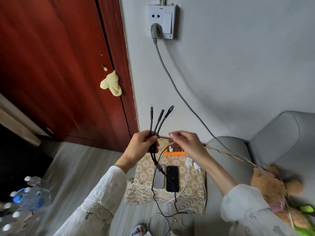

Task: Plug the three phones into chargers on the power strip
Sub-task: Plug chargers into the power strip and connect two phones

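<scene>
Nearest the camera, two white sleeves reached forward and one slippered foot showed on the pale floor. White cables lay looped on the floor beside it. At the left edge stood a cluster of plastic bottles, blurred; their number could not be counted.

The desk, a small stand under a floral gold cloth, carried two visible phones side by side: a grey phone and a black phone, touching or nearly so. A third phone was not made out. Two white chargers lay at the right of the desk. An orange power strip sat at the far edge, partly hidden by the right hand.

The left hand had its grip closed around a black cable with three heads, all fanned upward above the fist; the cable's single tail ran down across the phones to the floor. The right hand hovered just beside it, fingers loosely curled and holding nothing.

To the right stood a grey sofa with a brown plush toy. Beyond, one grey plug sat in a white wall socket on the grey wall, its cord dropping toward the sofa. To the left was a red wooden door, a yellow cloth knotted on it.
</scene>
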{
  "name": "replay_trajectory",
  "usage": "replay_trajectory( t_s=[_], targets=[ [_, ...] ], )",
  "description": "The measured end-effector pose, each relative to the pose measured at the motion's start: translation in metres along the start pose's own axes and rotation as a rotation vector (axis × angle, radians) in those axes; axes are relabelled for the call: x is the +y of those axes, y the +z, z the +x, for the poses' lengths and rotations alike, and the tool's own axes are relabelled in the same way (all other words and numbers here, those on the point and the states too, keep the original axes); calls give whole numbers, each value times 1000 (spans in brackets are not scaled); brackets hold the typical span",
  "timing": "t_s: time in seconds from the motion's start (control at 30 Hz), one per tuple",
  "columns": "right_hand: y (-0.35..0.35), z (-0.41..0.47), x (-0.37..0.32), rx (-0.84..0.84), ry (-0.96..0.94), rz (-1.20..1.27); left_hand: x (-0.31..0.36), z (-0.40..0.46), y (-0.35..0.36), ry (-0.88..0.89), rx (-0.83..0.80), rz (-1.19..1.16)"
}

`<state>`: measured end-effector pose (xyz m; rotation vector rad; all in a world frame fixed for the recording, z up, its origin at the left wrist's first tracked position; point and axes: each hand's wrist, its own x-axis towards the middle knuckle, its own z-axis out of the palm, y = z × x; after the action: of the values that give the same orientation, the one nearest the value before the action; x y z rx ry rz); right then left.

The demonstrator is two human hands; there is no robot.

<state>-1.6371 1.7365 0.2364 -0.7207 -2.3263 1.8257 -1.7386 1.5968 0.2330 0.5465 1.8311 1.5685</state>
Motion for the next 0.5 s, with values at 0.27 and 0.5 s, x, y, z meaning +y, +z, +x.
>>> replay_trajectory(
  t_s=[0.27,0.5],
  targets=[
    [6,18,-29,96,-20,195,-4,-10,7,-60,-154,66],
    [11,16,-24,3,52,263,-6,-6,-5,83,189,-104]
  ],
)
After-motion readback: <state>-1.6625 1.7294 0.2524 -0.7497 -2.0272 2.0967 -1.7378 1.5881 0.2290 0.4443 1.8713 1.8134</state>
